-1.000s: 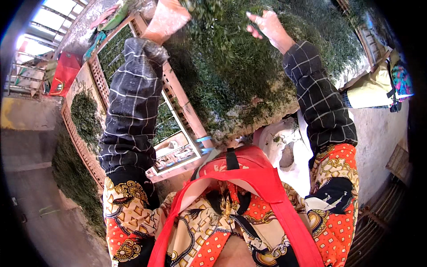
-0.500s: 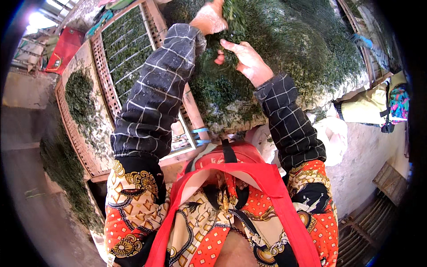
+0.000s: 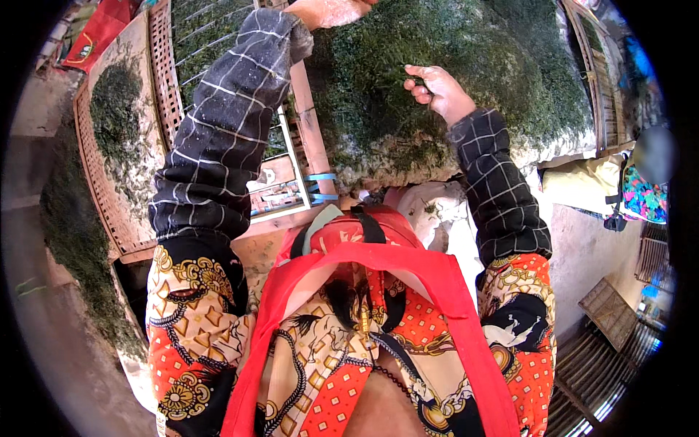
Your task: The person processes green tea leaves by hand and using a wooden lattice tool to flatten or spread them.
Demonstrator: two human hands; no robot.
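A thick heap of finely shredded dark green leafy material [image 3: 502,80] covers a pale, rough-edged slab [image 3: 524,154] in front of me. My left hand [image 3: 333,10] reaches over its far left part, at the top edge of the view; its fingers are mostly cut off, so what they hold does not show. Over the middle of the heap is my right hand [image 3: 441,92], its fingers curled and the thumb pressed to the index finger. Whatever is in that pinch blends with the green behind it. Dark checked sleeve covers reach down both forearms.
On the left stands a wooden frame with slats [image 3: 314,131] and a perforated edge strip [image 3: 164,73], with more green material on and beside it. A pale bag [image 3: 582,182] and a patterned cloth [image 3: 644,193] hang at the right. Bamboo poles [image 3: 604,371] lie lower right.
My hands have moved apart: the left up and leftward, the right down and rightward. The strands of green between them are gone from view, and my right fingers have curled in.
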